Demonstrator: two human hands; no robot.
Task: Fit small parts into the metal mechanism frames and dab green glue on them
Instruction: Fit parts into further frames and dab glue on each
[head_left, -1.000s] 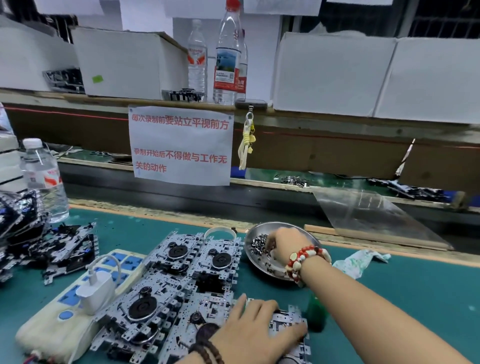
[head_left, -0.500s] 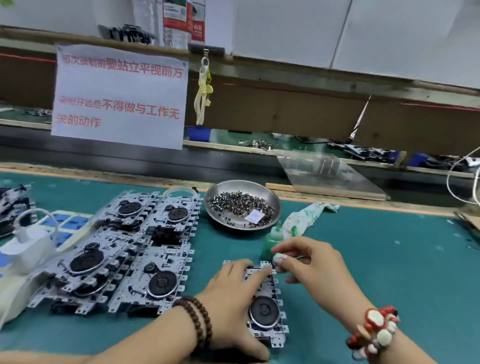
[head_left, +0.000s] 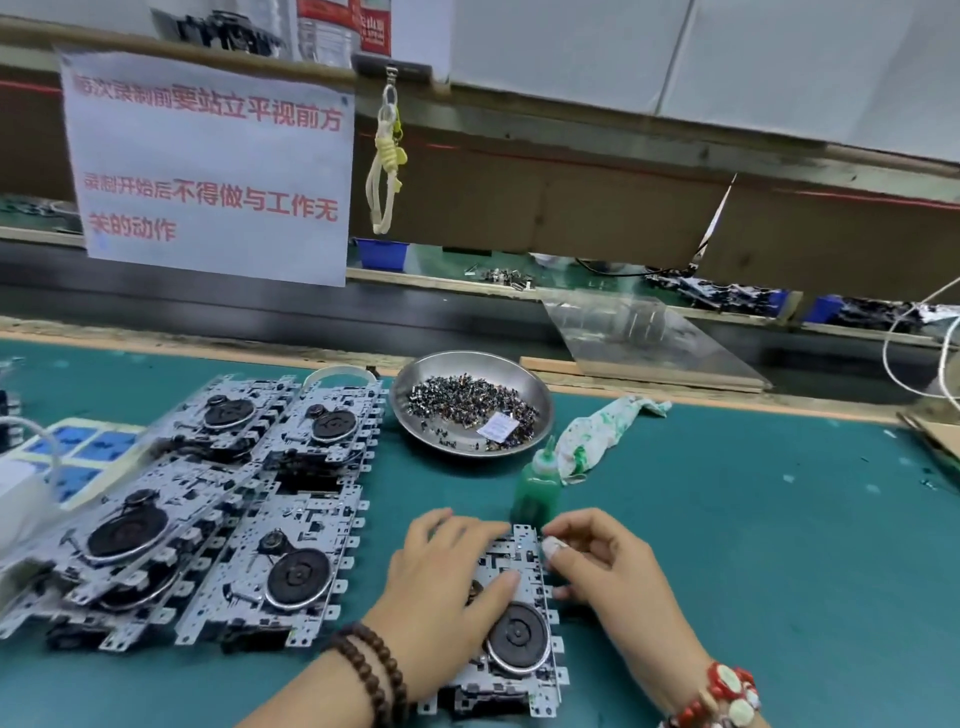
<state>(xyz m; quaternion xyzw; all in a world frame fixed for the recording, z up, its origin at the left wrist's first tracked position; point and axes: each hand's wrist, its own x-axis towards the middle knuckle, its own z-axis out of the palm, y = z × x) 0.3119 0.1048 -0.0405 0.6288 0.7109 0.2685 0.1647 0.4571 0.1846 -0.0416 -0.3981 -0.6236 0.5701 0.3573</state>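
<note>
On the green worktop (head_left: 727, 519), our left hand (head_left: 447, 587) presses flat, fingers spread, on the metal mechanism frame (head_left: 519, 623) nearest us, while our right hand (head_left: 608, 566) pinches something tiny at its far right edge. The frame looks stiff, light and sharp-tabbed, best held by its edges. The green glue bottle (head_left: 537, 488) stands just beyond.

bench (head_left: 727, 519): we see a teal-green mat over it | far edge: a wooden strip (head_left: 649, 371), a dark conveyor belt (head_left: 208, 306) behind it | above: a brown shelf board (head_left: 597, 208) with white boxes (head_left: 779, 67) on top | a white paper notice (head_left: 213, 166) with red characters hangs from the shelf.
</note>
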